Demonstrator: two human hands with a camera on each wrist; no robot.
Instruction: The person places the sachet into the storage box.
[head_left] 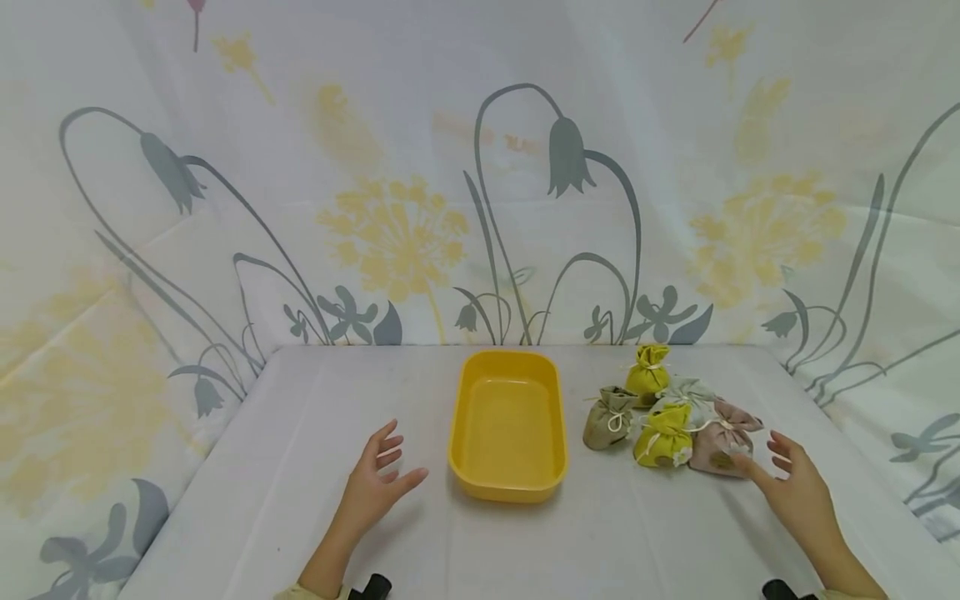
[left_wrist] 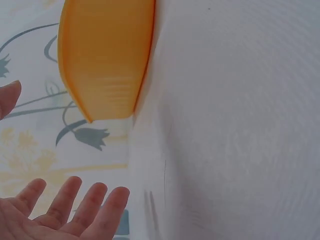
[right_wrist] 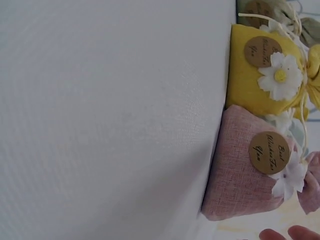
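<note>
Pink cloth: bag [head_left: 716, 447] just beside the thumb of the right hand [head_left: 801, 493], partly overlapped by it in the head view; cannot tell whether touching. Right fingers loosely bent and apart, gripping nothing; in the right wrist view, cut down to two fingertips at the bottom edge. On the bag, round label [right_wrist: 269, 152], legible as "Best Wishes For You", next to a white flower [right_wrist: 290, 176].

Farther left from the right thumb: front yellow bag [head_left: 663, 440], with label partly under a flower; then olive bag [head_left: 606, 428]. Beyond these, farther from the right fingers: pale grey bag [head_left: 686, 388], mostly hidden, and back yellow bag [head_left: 648, 375], partly covered at the base. Contents of all five: cannot tell.

Left hand [head_left: 371, 490] open, fingers spread, holding nothing; thumb and palm cropped in the left wrist view. Near the left thumb, to its right, not touching: yellow tub [head_left: 508, 429], cut off at the top edge there.
</note>
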